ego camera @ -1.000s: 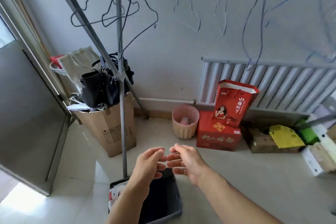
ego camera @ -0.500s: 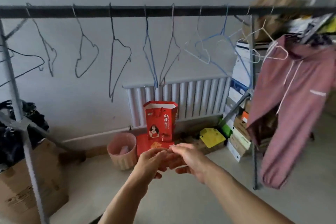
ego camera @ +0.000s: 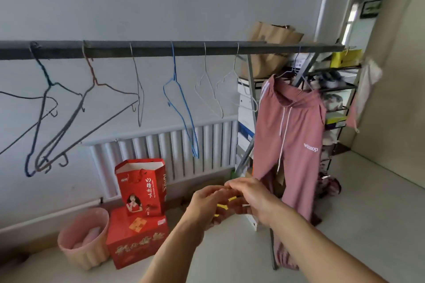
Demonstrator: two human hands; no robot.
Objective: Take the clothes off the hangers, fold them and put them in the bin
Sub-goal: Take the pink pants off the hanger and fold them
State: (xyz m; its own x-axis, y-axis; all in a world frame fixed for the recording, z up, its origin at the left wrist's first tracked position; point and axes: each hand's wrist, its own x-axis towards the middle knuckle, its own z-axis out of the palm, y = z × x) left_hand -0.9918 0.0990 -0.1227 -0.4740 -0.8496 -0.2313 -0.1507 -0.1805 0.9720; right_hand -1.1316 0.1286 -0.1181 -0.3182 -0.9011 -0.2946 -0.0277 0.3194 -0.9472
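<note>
- View has turned, compared with one second ago: then the head camera looked down at a dark bin on the floor under the hands, and now it looks along the dark metal rail (ego camera: 161,49) toward its right end. The bin is no longer in the picture.
- Pink drawstring trousers with white side stripes and a small white print (ego camera: 289,135), at the picture's right edge half a second ago, now hang nearer the middle, just beyond the hands.
- Both hands stay together in front of the body. The left hand (ego camera: 207,204) and the right hand (ego camera: 250,195) touch at the fingertips; the fingers are loosely curled and hold nothing I can see.
- I judge that a new cycle begins: the person goes for the next garment.
- The trousers hang from a thin white wire hanger (ego camera: 287,73) at the right end of the rail, waistband up, legs falling straight almost to the floor, white cords loose in front.
- The other thin wire hangers (ego camera: 179,108) along the rail are bare, so most of the work seems done.
</note>
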